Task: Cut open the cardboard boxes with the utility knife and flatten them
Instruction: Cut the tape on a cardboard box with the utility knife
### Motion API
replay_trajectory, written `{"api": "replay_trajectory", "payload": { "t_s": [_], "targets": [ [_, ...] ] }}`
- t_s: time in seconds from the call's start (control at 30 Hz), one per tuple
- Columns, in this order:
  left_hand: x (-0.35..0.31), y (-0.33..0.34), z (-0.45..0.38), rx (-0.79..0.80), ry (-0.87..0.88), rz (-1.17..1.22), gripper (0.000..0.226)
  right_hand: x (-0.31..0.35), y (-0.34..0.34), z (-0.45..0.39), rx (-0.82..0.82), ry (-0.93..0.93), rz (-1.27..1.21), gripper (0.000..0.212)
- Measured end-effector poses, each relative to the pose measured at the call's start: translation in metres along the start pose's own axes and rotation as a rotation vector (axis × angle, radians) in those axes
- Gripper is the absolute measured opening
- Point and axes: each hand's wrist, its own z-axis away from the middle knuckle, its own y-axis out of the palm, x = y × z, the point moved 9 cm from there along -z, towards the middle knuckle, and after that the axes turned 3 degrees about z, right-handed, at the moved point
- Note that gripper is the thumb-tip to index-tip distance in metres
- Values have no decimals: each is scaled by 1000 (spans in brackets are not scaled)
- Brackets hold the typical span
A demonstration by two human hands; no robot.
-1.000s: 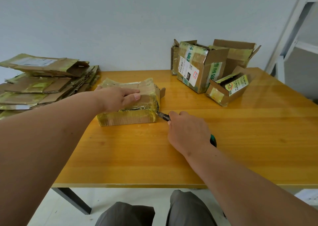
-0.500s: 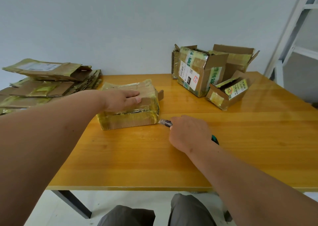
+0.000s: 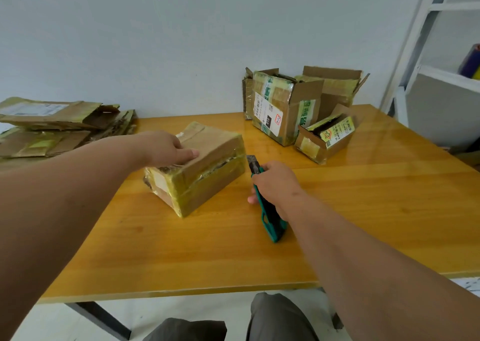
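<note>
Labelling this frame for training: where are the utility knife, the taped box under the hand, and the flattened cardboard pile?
utility knife (image 3: 270,224): head view, green handle.
taped box (image 3: 207,177): head view, front side.
flattened cardboard pile (image 3: 52,130): head view, middle of stack.

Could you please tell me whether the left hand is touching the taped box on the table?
Touching. The head view shows the left hand resting flat on top of the taped box, its fingers lying on the cardboard with no gap.

Teal utility knife (image 3: 270,221), brown box (image 3: 200,164) with yellow-green tape, orange-yellow table (image 3: 363,211).

Yellow wooden table (image 3: 363,211) with taped box (image 3: 205,174), opened boxes (image 3: 298,107).
</note>
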Motion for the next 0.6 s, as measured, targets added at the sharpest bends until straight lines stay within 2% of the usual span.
{"api": "replay_trajectory", "payload": {
  "t_s": [0.07, 0.27, 0.4, 0.6],
  "targets": [
    [2, 5, -1, -1, -13, -80, 75, -4, -3, -1, -8, 6, -97, 25],
    [-6, 26, 6, 117, 89, 36, 87, 0, -1, 5, 19, -33, -241, 30],
    [-14, 26, 10, 123, 101, 22, 68, 3, 5, 9, 54, -16, -376, 28],
    [-19, 23, 17, 142, 96, 10, 64, 3, 2, 10, 6, -58, -429, 19]
  ]
}}
